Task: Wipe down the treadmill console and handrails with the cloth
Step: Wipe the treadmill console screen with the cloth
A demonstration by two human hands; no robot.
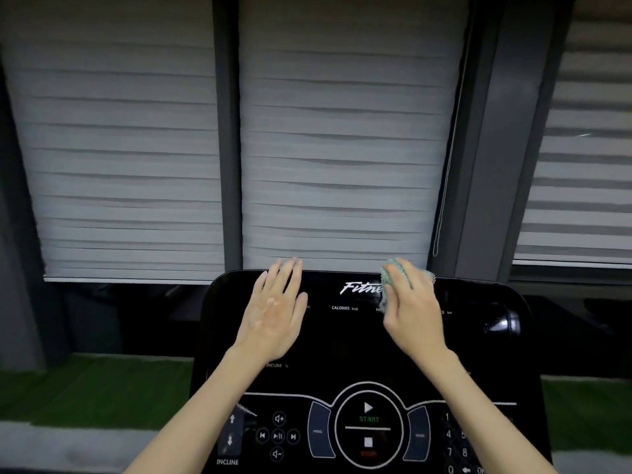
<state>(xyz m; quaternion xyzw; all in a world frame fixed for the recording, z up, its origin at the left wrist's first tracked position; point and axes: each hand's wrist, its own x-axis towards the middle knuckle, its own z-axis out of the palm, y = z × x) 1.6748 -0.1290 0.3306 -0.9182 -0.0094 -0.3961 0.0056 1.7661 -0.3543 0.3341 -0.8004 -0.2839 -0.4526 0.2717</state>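
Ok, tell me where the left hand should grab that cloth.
Probably pinch the bunched edge of the cloth sticking out on the thumb side of the right hand. Come from the left, over the console: that edge faces the left hand; the rest is mostly covered.

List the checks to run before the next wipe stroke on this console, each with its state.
1. Cloth held: ok, the right hand grips the cloth.
2. Cloth at console: ok, it sits at the top edge by the logo.
3. Leftward path clear: not ok, the left hand lies open over the console, left of the logo.
4. Start button clear of hands: ok, both are well above it.
5. Handrails wiped: cannot tell, none in view.
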